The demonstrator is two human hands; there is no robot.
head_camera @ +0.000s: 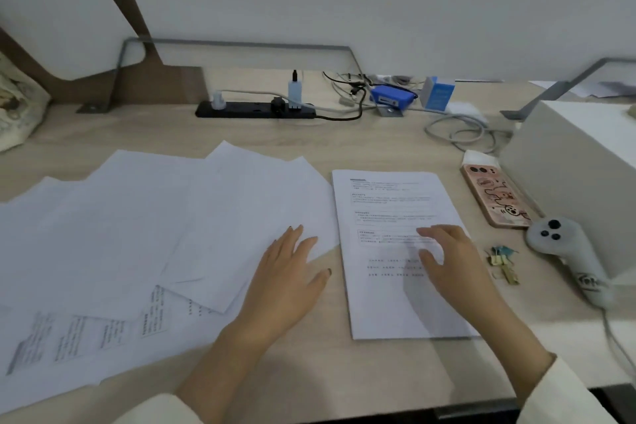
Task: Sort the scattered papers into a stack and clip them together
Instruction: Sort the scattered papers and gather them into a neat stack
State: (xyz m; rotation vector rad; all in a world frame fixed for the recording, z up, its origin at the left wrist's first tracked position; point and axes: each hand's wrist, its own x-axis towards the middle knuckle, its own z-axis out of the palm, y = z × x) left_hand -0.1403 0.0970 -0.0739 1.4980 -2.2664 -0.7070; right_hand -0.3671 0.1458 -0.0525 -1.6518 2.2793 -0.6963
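Several white sheets (165,217) lie fanned and overlapping across the left half of the desk, some face down, some showing print. A squared printed stack (389,203) lies face up right of centre. My left hand (289,279) lies flat with straight fingers on the right edge of the scattered sheets. My right hand (447,258) rests on the printed stack with fingers relaxed, holding nothing. A few small binder clips (502,260) lie on the desk just right of the stack.
A phone in a pink case (495,196), a white controller (571,251) and a white box (578,169) crowd the right side. A black power strip (254,110), cables and a blue box sit at the back. A cloth bag (17,107) is far left.
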